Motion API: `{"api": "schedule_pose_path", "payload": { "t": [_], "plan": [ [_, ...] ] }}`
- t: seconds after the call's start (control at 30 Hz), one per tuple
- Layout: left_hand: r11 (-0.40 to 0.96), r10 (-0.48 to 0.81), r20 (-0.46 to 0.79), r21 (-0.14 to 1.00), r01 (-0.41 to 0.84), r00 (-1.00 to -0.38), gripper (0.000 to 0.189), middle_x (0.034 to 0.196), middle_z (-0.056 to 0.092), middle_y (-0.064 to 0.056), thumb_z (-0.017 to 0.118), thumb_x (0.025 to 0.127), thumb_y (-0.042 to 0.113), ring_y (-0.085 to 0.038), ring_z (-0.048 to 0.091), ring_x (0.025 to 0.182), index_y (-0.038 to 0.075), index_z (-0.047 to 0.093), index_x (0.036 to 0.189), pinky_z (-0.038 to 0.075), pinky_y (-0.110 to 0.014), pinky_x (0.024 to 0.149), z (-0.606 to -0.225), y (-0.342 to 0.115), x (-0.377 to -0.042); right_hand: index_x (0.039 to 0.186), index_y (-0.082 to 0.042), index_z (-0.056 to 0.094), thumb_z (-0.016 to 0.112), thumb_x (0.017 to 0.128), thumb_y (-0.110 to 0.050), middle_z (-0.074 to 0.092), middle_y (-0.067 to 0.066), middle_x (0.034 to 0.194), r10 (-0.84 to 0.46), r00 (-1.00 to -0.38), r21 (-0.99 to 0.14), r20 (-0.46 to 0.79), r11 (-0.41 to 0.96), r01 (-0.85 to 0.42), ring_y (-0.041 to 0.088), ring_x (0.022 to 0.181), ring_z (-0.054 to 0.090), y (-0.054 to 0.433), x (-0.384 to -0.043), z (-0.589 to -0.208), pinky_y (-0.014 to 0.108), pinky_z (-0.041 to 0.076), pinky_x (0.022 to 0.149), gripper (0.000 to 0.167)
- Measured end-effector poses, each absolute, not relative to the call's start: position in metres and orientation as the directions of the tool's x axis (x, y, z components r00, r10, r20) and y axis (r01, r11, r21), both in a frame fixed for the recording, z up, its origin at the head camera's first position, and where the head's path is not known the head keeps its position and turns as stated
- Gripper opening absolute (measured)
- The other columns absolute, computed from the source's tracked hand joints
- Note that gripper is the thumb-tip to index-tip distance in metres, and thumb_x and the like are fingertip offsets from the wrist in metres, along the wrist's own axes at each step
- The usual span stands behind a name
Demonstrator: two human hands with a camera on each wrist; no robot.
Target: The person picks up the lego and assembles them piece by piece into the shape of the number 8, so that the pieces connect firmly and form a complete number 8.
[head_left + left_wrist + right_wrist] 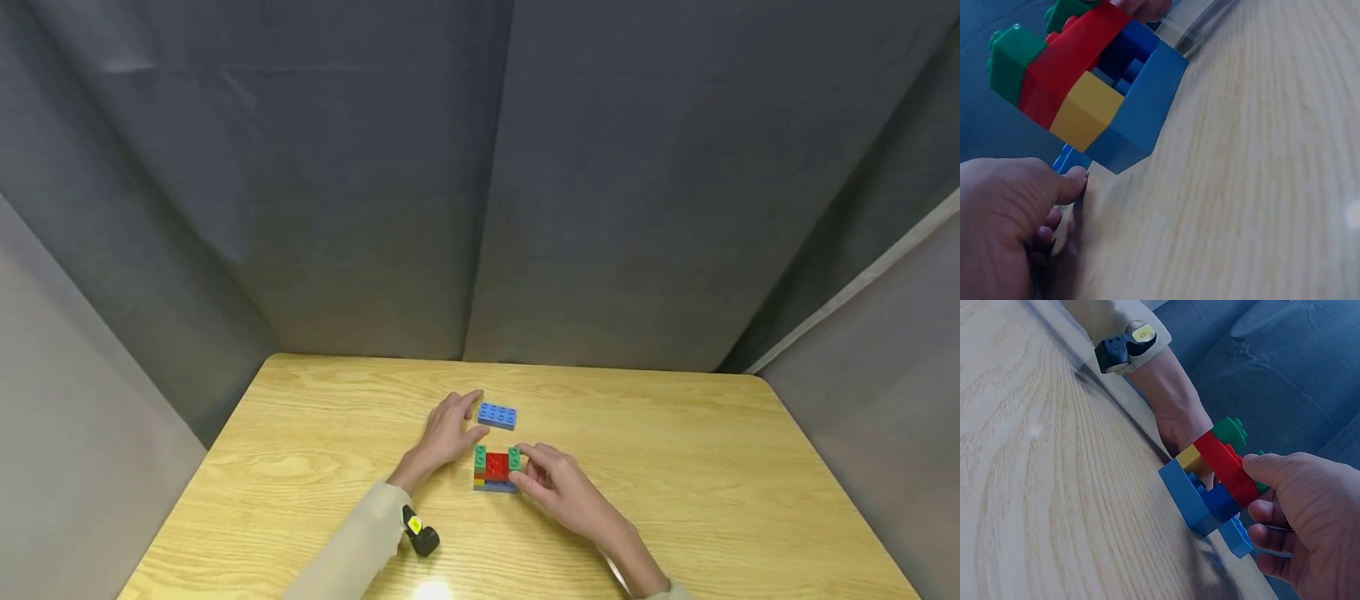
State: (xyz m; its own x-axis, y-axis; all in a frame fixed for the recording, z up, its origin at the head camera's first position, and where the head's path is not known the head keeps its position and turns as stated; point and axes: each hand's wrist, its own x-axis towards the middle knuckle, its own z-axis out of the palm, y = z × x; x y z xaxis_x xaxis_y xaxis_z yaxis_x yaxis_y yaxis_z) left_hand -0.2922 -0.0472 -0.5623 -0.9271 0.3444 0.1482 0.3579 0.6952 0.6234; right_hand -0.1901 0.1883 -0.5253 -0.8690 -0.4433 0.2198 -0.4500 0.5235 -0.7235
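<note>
A small brick stack stands on the table. It has a long blue base (1141, 119), a yellow brick (1087, 109) and a darker blue brick (1218, 503) above with a gap between, a red brick (497, 466) across them, and a green brick at each end on top, left (480, 458) and right (514, 457). My right hand (566, 490) pinches the right green brick between thumb and fingers, which partly hide it. Behind the stack lies a loose blue brick (497, 415). My left hand (447, 429) reaches beside its left end, thumb and fingers apart; contact is unclear.
The wooden table (300, 450) has a grey curtain (360, 208) along its back edge, with lighter panels at both sides. A black device with a yellow mark (417, 531) is strapped at the left wrist, by the sleeve (360, 542).
</note>
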Motion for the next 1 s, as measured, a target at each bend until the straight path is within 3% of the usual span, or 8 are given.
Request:
{"api": "schedule_pose_path", "payload": {
  "t": [0.23, 1.0],
  "plan": [
    [0.684, 0.337, 0.152, 0.639, 0.352, -0.929, 0.041, 0.098, 0.055, -0.002, 0.076, 0.097, 0.029, -0.016, 0.046, 0.087, 0.014, 0.068, 0.134, 0.036, -0.037, 0.082, -0.561, -0.047, -0.291, 0.131, -0.006, 0.067, 0.066, 0.104, -0.035, 0.054, -0.010, 0.081, -0.448, -0.865, -0.720, 0.224, 0.523, -0.457, 0.004, 0.070, 0.049, 0.188, -0.190, -0.524, 0.022, 0.046, 0.061, 0.039],
    [0.655, 0.273, 0.208, 0.675, 0.340, -0.939, 0.036, 0.095, 0.056, -0.001, 0.080, 0.094, 0.021, -0.014, 0.046, 0.085, 0.006, 0.070, 0.125, 0.038, -0.033, 0.078, -0.569, -0.068, -0.258, 0.137, 0.003, 0.062, 0.065, 0.104, -0.037, 0.057, -0.010, 0.083, -0.435, -0.883, -0.739, 0.178, 0.533, -0.412, 0.005, 0.071, 0.051, 0.188, -0.193, -0.528, 0.023, 0.048, 0.063, 0.052]
  ]
}}
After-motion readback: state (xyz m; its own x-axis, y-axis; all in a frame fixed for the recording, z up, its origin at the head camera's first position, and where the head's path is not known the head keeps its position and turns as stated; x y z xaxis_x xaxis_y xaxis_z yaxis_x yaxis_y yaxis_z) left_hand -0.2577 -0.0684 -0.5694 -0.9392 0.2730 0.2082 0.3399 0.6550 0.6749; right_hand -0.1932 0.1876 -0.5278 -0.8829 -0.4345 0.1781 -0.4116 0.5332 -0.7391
